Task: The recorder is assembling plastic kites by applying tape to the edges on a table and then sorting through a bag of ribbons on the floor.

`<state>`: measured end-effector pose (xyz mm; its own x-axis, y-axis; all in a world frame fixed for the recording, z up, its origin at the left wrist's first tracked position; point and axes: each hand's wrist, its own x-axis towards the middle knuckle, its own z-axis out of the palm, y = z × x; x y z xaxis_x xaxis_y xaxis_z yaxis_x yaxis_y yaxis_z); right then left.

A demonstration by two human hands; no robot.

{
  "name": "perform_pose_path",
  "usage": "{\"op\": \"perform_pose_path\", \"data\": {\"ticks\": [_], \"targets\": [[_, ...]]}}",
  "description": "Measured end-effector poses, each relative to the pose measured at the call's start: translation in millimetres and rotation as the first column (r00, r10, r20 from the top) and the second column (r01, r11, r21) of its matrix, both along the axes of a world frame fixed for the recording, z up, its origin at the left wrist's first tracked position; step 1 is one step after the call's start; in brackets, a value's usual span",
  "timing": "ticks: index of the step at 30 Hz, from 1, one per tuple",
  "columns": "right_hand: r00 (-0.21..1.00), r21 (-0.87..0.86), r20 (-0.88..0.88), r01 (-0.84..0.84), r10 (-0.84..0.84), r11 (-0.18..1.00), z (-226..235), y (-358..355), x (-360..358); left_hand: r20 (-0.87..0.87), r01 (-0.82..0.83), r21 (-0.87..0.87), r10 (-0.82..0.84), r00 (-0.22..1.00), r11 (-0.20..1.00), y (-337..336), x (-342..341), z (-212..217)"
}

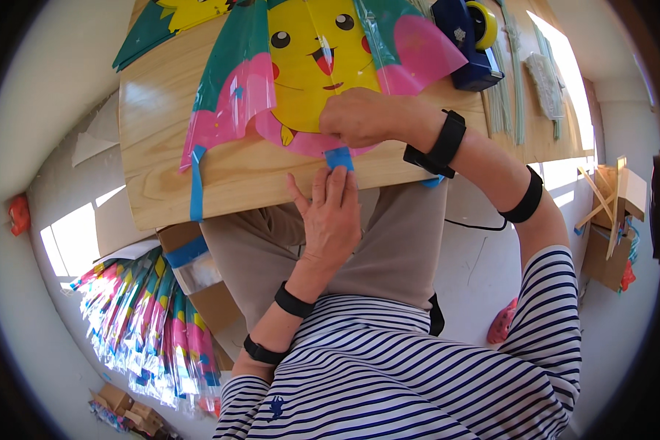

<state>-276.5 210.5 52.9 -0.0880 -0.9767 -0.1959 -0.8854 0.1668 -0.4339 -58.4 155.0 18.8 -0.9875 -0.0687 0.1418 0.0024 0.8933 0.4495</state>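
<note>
A plastic kite [301, 66] with a yellow cartoon face, pink and teal panels, lies flat on a wooden board [161, 125]. A short piece of blue tape [339, 158] sits at the kite's lower tip, near the board's front edge. My left hand [328, 213] lies flat with its fingertips pressing on that tape. My right hand [359, 117] is curled over the kite's tip just above the tape, holding it down. Another strip of blue tape [196, 187] hangs from the kite's left corner.
A blue tape dispenser [469, 37] with a yellow roll stands at the board's far right, beside thin pale sticks [502, 95]. A stack of folded kites [147, 323] lies on the floor at left. Cardboard boxes [612, 220] stand at right.
</note>
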Motion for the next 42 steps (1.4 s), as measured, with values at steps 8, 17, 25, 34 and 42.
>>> {"op": "perform_pose_path", "data": {"ticks": [8,17,25,34,42], "targets": [[0.999,0.036,-0.019,-0.026,0.027,0.999,-5.7,-3.5,1.6,-0.003,0.005,-0.004,-0.005,1.0,1.0,1.2,-1.9,-2.7],[0.999,0.063,-0.022,-0.041,0.042,0.997,-7.2,-6.3,3.7,-0.011,0.005,0.035,-0.005,1.0,0.999,1.7,-5.9,-3.4],[0.997,0.013,-0.035,-0.063,0.064,0.998,-15.4,-3.2,2.5,0.004,0.012,0.051,-0.012,1.0,0.999,0.5,-8.4,-1.4],[0.995,0.029,-0.064,-0.07,0.071,0.997,-15.3,-5.6,3.1,0.005,0.016,0.042,-0.016,1.0,0.999,0.2,-10.5,-3.1],[0.977,0.202,-0.206,-0.006,0.048,0.979,-0.1,-18.7,5.9,-0.008,0.036,0.006,-0.036,0.999,0.999,0.2,-14.5,-4.1]]}}
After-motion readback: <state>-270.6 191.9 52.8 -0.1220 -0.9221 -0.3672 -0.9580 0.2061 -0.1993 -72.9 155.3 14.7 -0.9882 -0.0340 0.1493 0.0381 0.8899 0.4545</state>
